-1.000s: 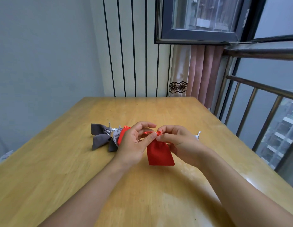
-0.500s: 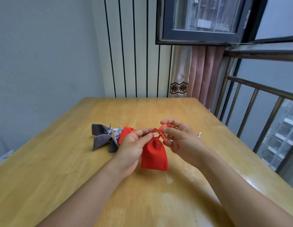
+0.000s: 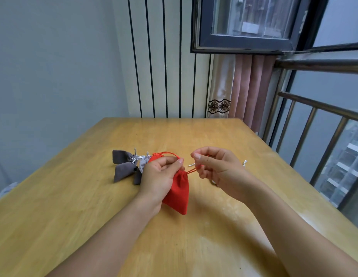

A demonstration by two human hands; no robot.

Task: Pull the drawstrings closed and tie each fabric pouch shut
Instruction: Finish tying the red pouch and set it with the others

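While both hands pinch the red pouch's (image 3: 179,193) cords, several tied pouches (image 3: 126,166) lie beyond the left hand (image 3: 160,174); the right hand (image 3: 216,166) pulls, knot pending.

Left hand (image 3: 158,176) pinches the red pouch (image 3: 179,193) neck — right hand (image 3: 216,166) holds its drawstring (image 3: 192,171) taut.

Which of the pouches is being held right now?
The red pouch in front: the left hand grips its neck. The grey pouches lie untouched behind.

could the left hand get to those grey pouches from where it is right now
Probably yes: the grey pouches lie just beyond the left hand with nothing between, but it would first have to release the red pouch.
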